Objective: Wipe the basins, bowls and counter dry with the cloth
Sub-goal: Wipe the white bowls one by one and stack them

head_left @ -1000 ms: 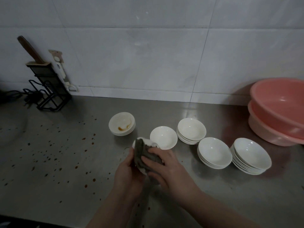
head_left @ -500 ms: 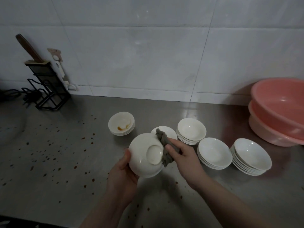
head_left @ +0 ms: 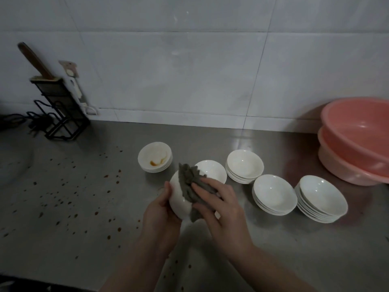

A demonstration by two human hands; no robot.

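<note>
The person holds a white bowl [head_left: 179,199] above the steel counter [head_left: 273,249], the left hand [head_left: 162,209] curled round its left side with the thumb on the wall. The right hand [head_left: 219,205] lies over the grey cloth [head_left: 190,184], fingers nearly straight, pressing it flat against the bowl's upturned outside. Half a second earlier the cloth was bunched at the bowl's right edge, leaving the foot ring bare; now it is spread across the base, so the wipe has moved from the rim to the underside. That suggests this bowl is close to done and will soon join the others. Just behind it sits a single white bowl [head_left: 212,171], and to the right stand three stacks of clean-looking bowls [head_left: 245,165], [head_left: 273,192], [head_left: 322,197]. A further stack [head_left: 154,157] on the left carries a brown smear in its top bowl, so it seems to need more than drying. Two nested pink basins [head_left: 355,144] wait at the far right, apparently untouched, and brown spots [head_left: 105,192] dot the counter's left half. Much of the task therefore looks to remain. A black knife rack [head_left: 59,108] stands by the tiled wall [head_left: 189,70].
</note>
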